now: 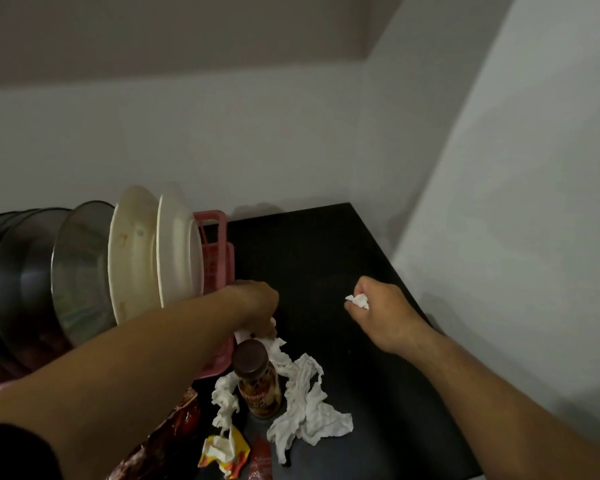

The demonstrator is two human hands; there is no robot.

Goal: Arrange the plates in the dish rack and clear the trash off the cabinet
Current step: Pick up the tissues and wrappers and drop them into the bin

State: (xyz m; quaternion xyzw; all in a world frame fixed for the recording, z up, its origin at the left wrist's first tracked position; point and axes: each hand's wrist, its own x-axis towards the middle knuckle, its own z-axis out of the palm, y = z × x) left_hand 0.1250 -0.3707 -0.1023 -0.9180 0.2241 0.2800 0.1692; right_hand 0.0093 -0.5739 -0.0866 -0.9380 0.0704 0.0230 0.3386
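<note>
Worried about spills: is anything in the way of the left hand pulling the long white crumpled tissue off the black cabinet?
Yes: an upright brown-capped bottle stands close beside the left hand, with the long white crumpled tissue lying on both its sides.

White walls (222, 133), dim grey light; black cabinet top (312, 244)

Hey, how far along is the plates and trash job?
Plates stand in the pink dish rack: looks done. Right hand holds a tissue wad; left hand grips the long tissue. Left on the cabinet: yellow wrapper, red packet, brown bottle.
</note>
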